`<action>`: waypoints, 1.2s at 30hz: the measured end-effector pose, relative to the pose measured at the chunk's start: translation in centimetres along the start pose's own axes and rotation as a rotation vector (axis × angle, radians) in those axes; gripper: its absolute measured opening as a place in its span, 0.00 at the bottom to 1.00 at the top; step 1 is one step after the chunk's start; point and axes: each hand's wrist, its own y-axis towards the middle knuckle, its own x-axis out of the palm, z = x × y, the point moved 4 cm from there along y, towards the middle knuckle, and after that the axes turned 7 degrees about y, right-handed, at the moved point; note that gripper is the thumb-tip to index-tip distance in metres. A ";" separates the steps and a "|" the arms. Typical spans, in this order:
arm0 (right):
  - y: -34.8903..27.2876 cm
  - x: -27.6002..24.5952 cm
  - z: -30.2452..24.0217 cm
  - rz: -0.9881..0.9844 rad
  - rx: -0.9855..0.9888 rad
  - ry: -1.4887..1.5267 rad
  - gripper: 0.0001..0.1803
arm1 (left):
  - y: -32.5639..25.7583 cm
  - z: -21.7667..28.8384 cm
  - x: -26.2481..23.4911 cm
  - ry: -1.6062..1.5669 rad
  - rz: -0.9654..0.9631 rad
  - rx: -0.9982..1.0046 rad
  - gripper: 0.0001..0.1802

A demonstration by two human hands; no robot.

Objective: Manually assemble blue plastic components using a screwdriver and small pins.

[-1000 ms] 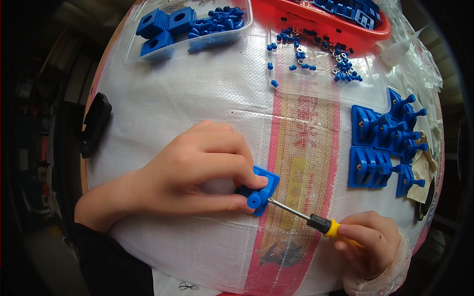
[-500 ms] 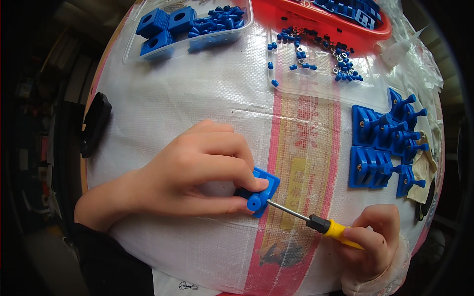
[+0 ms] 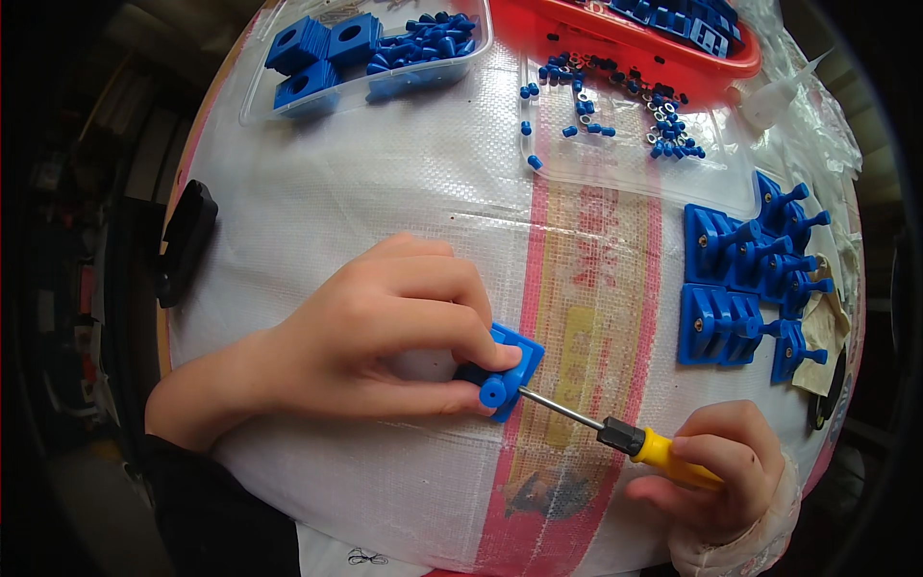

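Note:
My left hand point(image 3: 385, 332) grips a small blue plastic part point(image 3: 507, 370), a square plate with a round peg, and holds it down on the white woven sheet point(image 3: 385, 192). My right hand point(image 3: 721, 466) is closed around a screwdriver point(image 3: 630, 440) with a yellow and black handle. Its metal shaft points up and left, and the tip sits against the peg end of the blue part.
Several finished blue plate-and-peg parts point(image 3: 745, 279) lie at the right. A clear tray point(image 3: 370, 48) of blue blocks and pegs stands at the back left, a red tray point(image 3: 673, 43) at the back. Loose blue pegs and small metal nuts point(image 3: 615, 111) lie between. A black object point(image 3: 185, 240) rests at the left edge.
Almost nothing has moved. My right hand has shifted a little on the screwdriver handle while the tip stays at the blue part.

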 end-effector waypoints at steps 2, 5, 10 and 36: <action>-0.2 -0.2 -0.1 -0.002 -0.013 -0.027 0.24 | 0.2 0.0 0.0 -0.017 0.005 0.011 0.14; -0.6 -0.5 -0.6 -0.012 0.010 -0.089 0.24 | 0.3 0.0 0.0 -0.027 0.011 0.020 0.14; -0.4 -0.4 -1.3 -0.004 -0.006 -0.149 0.25 | 0.3 0.0 0.0 -0.017 0.012 0.009 0.14; 0.6 -0.2 0.4 -0.075 -0.098 0.066 0.18 | 0.2 -0.1 0.2 -0.028 0.008 0.012 0.15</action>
